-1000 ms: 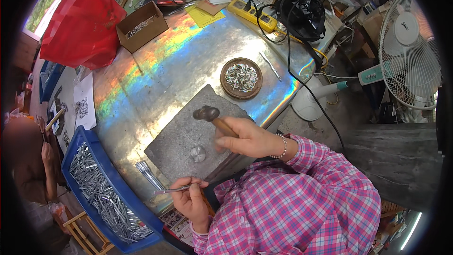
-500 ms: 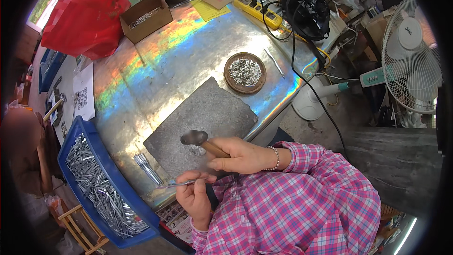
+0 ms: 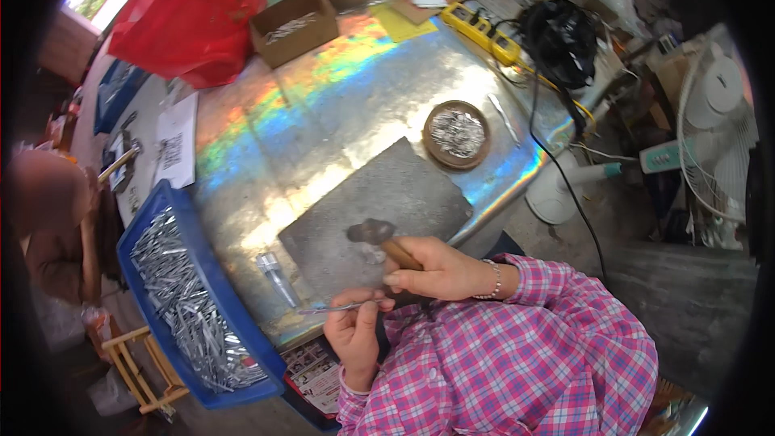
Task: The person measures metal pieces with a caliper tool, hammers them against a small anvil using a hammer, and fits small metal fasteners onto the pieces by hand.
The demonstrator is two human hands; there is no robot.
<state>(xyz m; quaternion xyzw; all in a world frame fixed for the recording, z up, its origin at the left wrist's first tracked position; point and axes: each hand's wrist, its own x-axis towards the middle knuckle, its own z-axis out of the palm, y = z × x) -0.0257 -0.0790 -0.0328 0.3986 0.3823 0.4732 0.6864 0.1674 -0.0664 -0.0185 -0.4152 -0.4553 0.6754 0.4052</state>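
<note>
My right hand is wrapped round the wooden handle of a hammer, whose dark head hangs over the grey stone slab. Close below, my left hand pinches a thin silvery metal strip, held roughly level by the slab's near edge. Just left of the slab lies a small bundle of shiny metal strips. At the far left of my hands stands a blue plastic bin full of similar strips. Beyond the slab sits a round brown bowl of small metal pieces.
A red bag and an open cardboard box stand at the back left. A yellow power strip lies at the back right, its black cable running down beside the table. Right of the table is a fan. Another person sits at left.
The whole view has shifted, so the table and things on it appear further right. Both hands keep their grips on the hammer and the metal strip.
</note>
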